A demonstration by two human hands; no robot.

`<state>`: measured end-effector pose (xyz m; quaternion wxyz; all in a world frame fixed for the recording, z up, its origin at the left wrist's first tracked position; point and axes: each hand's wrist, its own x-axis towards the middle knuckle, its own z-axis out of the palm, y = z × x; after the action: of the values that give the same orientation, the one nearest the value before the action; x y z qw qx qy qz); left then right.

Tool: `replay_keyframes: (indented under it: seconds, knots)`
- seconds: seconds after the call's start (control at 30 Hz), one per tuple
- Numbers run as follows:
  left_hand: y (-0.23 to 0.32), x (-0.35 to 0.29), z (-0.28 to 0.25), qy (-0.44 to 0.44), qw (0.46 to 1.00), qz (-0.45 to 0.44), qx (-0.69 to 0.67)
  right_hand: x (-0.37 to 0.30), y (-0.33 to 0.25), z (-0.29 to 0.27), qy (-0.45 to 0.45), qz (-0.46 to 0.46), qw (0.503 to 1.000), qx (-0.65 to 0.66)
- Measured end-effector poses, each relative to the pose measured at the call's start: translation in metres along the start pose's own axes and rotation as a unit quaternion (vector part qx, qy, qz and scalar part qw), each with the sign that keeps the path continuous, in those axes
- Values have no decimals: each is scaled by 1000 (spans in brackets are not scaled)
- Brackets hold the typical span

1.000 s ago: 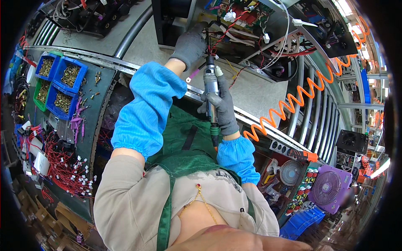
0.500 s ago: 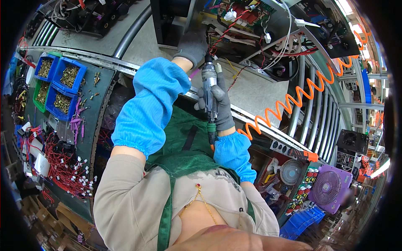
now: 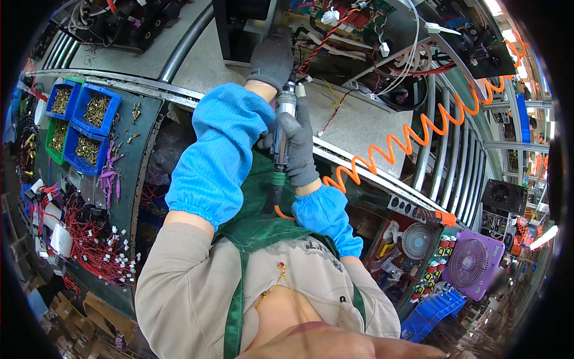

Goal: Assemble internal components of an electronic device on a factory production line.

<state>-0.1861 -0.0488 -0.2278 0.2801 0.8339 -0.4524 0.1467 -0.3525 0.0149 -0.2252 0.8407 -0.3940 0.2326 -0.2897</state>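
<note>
My right hand (image 3: 302,146), in a grey glove, is wrapped round a silver air screwdriver (image 3: 286,103) with a green collar at its lower end. Its tip points away from me, toward the metal chassis (image 3: 276,18) at the top, and is partly hidden beside my left hand (image 3: 272,61). That left hand, gloved in dark grey, lies against the chassis edge close to the tool's tip; its fingertips are hidden. Inside the open chassis are a green circuit board (image 3: 371,17), twisted red and black wires (image 3: 327,39) and white connectors (image 3: 330,16).
An orange coiled air hose (image 3: 382,152) runs off to the upper right, over metal rollers (image 3: 439,140). Blue bins (image 3: 98,110) of brass-coloured screws and a heap of red wires (image 3: 89,242) sit on the left bench. A purple fan (image 3: 469,263) stands at right.
My right hand and the screwdriver have shifted left, closer to my left hand, and the tool leans more. My left hand has moved slightly.
</note>
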Motion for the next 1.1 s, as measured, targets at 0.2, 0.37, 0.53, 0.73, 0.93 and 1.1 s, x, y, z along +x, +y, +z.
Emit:
replay_keyframes:
  seconds: [0.2,0.37,0.53,0.73,0.93,1.1]
  knots:
    - [-4,-2,4,9,1000,28,-9,3,6,-5,-10,-7,1000,1]
    - [0,0,4,-13,999,28,7,1,4,-2,-4,-17,1000,-21]
    - [2,2,2,-11,1000,24,-1,1,-4,3,13,-12,999,-44]
    - [3,8,9,22,999,30,-27,4,1,0,18,-28,998,-50]
    - [1,9,10,21,1000,-4,-21,5,-2,3,9,-11,997,-73]
    - [9,0,-4,-21,997,33,-68,2,-5,7,-15,-47,995,-92]
